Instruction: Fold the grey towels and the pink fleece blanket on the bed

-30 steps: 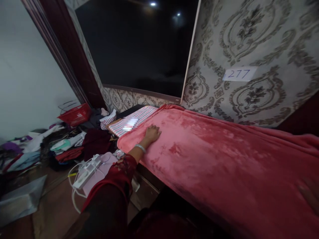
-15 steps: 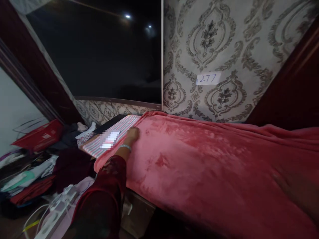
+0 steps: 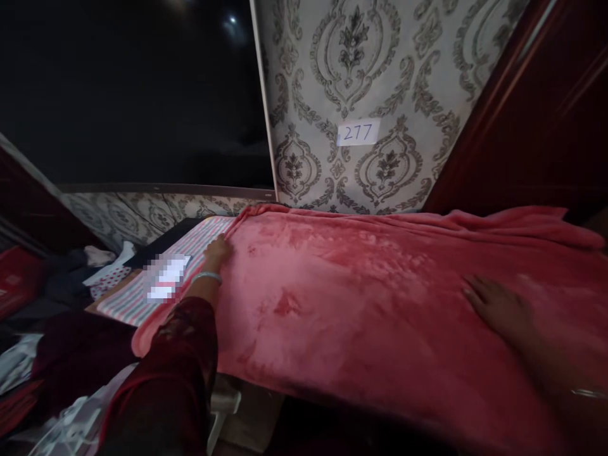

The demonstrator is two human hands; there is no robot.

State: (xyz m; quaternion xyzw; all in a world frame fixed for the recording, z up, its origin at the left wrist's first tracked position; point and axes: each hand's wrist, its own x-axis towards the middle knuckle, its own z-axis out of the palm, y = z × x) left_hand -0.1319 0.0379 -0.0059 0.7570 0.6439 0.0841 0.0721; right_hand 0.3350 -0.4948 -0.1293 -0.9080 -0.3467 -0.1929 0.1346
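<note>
Pink blanket (image 3: 361, 304) spread over the bed by the patterned wall. Left hand (image 3: 217, 247) flat at its far-left edge beside the striped sheet (image 3: 142, 285), gripping nothing. Right hand (image 3: 494, 304) newly in view, resting open-palmed on it.

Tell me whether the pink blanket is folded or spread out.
Spread out: the pink blanket lies flat across the surface, left hand at its edge, right hand flat on it.

Wide open run across the pink blanket (image 3: 361, 310) between the left hand (image 3: 217, 248) and right hand (image 3: 494, 306), nothing lying on it. The patterned wall (image 3: 380, 76) closes off the far edge. Left of the striped sheet (image 3: 142, 288), piled clothes (image 3: 71, 354) crowd the floor.
</note>
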